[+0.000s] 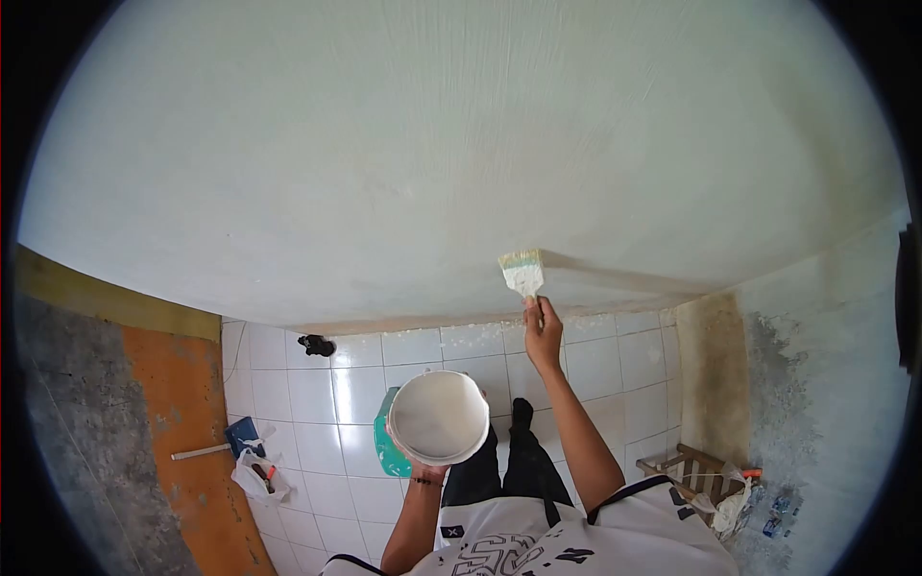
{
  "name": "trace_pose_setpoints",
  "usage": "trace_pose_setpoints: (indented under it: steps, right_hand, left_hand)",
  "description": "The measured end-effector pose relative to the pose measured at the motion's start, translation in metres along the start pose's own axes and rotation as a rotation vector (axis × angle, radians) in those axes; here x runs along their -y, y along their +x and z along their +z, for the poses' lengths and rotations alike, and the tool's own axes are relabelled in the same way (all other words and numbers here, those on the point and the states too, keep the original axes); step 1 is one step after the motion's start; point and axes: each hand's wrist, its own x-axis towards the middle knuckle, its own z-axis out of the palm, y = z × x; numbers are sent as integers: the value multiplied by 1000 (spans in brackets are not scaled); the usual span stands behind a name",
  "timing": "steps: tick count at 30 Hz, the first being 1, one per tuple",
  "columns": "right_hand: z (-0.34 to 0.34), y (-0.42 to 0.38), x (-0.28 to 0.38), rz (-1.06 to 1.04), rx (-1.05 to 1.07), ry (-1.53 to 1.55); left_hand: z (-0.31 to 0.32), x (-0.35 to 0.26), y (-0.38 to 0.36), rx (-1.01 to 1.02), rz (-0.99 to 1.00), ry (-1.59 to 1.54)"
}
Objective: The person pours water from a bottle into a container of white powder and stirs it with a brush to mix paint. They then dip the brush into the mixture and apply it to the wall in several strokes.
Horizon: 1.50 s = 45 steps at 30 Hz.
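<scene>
My right hand (544, 332) is closed around the handle of a paintbrush (523, 275), bristles pointing up towards the wall (461, 154). White paint coats the brush's lower part, and its bristle tips look yellowish green. Against the pale wall, the bristles overlap its lower area in this view, with a long shadow to the right. My left hand (429, 470) holds a round white bucket (439, 418) from below, its fingers mostly hidden by it. Whitish paint shows inside the bucket. Behind the bucket, a green container (388, 451) shows at its left side.
White floor tiles (360, 365) carry paint spots along the wall's foot. A small black object (316, 345) lies near that edge. At left are a white plastic bag (259, 477) and a blue item (245, 436); at right, a wooden stool (693, 468) with things on it.
</scene>
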Motion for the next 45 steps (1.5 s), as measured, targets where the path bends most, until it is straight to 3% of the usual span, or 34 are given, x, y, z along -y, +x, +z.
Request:
trace_pose_setpoints:
  steps: [6, 8, 12, 17, 20, 23, 28, 32, 35, 38, 41, 45]
  right_hand:
    - [23, -16, -130, 140, -46, -130]
    - [25, -20, -158, 125, -68, -200]
    - [29, -22, -186, 286, -5, -210]
    - [35, 2, -132, 389, -2, -163]
    - [24, 9, -66, 564, -6, 51]
    - [1, 5, 6, 468, 50, 122]
    - [-36, -16, 141, 102, 24, 54]
    - [-36, -23, 172, -65, 15, 121]
    - [-13, -13, 120, -59, -15, 120]
    - [23, -13, 20, -10, -76, 57]
    - [47, -21, -78, 115, -111, 1]
    - [62, -31, -207, 181, -169, -74]
  left_hand:
    - [-1, -2, 5, -28, -20, -3]
    - [0, -1, 6, -37, -28, -5]
    - [6, 0, 10, -30, -45, 8]
    - [18, 2, 8, -21, -44, 34]
    - [22, 2, 5, -7, -58, 58]
    - [24, 3, 3, 8, -76, 67]
    - [28, 4, 3, 31, -100, 82]
    - [22, 9, 2, 39, -107, 90]
    - [16, 10, 6, 46, -121, 124]
    - [6, 4, 12, 74, -125, 235]
    - [-30, -8, 25, -68, -96, 83]
    - [-57, -6, 38, -58, -152, 11]
